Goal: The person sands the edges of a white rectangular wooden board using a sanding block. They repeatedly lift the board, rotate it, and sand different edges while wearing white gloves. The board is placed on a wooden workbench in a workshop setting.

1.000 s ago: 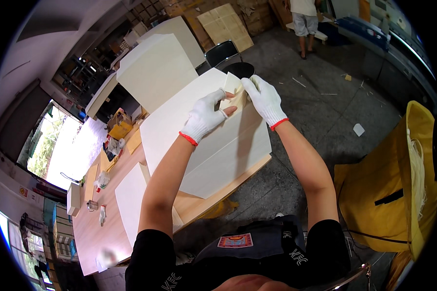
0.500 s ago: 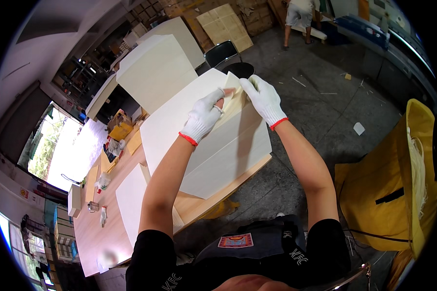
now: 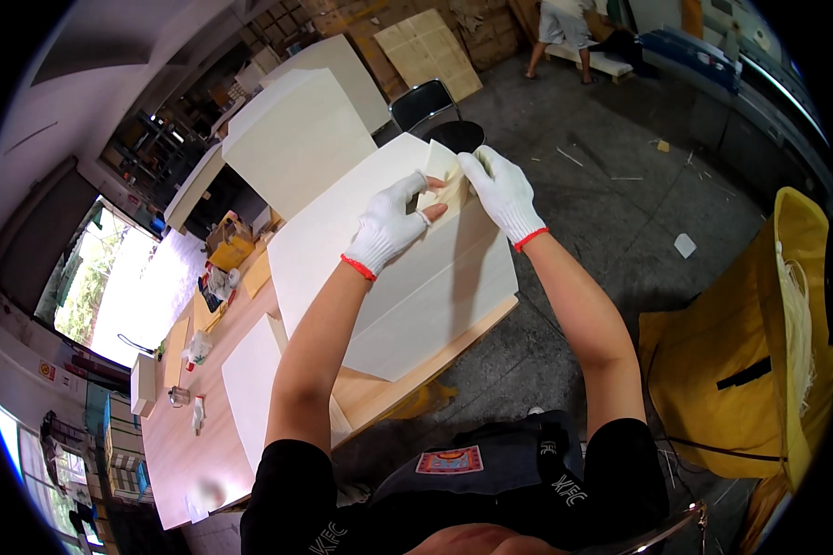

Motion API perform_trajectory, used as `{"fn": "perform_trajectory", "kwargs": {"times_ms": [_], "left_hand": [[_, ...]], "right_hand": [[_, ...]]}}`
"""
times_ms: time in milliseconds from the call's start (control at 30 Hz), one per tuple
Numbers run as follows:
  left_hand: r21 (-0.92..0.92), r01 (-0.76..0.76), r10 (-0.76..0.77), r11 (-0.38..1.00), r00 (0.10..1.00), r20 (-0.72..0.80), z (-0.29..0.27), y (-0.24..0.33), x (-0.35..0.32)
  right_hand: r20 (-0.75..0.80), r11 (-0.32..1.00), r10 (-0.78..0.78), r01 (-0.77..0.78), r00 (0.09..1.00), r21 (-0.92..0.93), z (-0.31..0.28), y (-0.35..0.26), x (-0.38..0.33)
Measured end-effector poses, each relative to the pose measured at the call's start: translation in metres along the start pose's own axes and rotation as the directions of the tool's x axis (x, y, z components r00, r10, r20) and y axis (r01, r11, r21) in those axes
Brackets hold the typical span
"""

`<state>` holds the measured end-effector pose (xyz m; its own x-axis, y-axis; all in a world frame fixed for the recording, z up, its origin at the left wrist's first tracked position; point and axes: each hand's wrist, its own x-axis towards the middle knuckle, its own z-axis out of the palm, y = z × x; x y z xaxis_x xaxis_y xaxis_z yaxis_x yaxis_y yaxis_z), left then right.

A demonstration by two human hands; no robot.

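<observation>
A thick white block that looks like a stack of large sheets (image 3: 342, 245) lies on the wooden table in front of me. At its far right corner, thin cream sheet edges (image 3: 449, 190) are bent up and fanned. My right hand (image 3: 504, 192), in a white knitted glove with a red cuff, is closed at that corner, pinching the lifted sheets; its fingertips are partly hidden. Beside it on the left, my left hand (image 3: 393, 217), gloved with bare fingertips, has thumb and forefinger spread apart over the fanned edges.
Another tall white stack (image 3: 296, 139) stands beyond, near a black chair (image 3: 424, 104). Small items and a yellow box (image 3: 230, 242) lie along the table (image 3: 180, 453). A large yellow sack (image 3: 713, 370) stands at right. Far off, a person (image 3: 563, 32) bends by a pallet (image 3: 606, 63).
My left thumb and forefinger have spread apart, and the cream edges lie lower and more fanned. My right hand has barely moved. The distant person has stepped left, revealing more of the pallet.
</observation>
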<state>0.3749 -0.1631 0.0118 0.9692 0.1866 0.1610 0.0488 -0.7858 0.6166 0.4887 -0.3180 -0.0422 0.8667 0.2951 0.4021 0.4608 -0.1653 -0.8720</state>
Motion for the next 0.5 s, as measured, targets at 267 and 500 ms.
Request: {"fn": "perform_trajectory", "kwargs": {"times_ms": [267, 500], "left_hand": [[-0.067, -0.223, 0.209, 0.972, 0.963, -0.168, 0.003, -0.004, -0.003], [0.005, -0.027, 0.027, 1.000, 1.000, 0.002, 0.002, -0.002, 0.002]], "right_hand": [[0.038, 0.999, 0.028, -0.027, 0.999, -0.029, -0.003, -0.005, 0.001], [0.010, 1.000, 0.007, -0.007, 1.000, -0.006, 0.001, 0.004, 0.004]]}}
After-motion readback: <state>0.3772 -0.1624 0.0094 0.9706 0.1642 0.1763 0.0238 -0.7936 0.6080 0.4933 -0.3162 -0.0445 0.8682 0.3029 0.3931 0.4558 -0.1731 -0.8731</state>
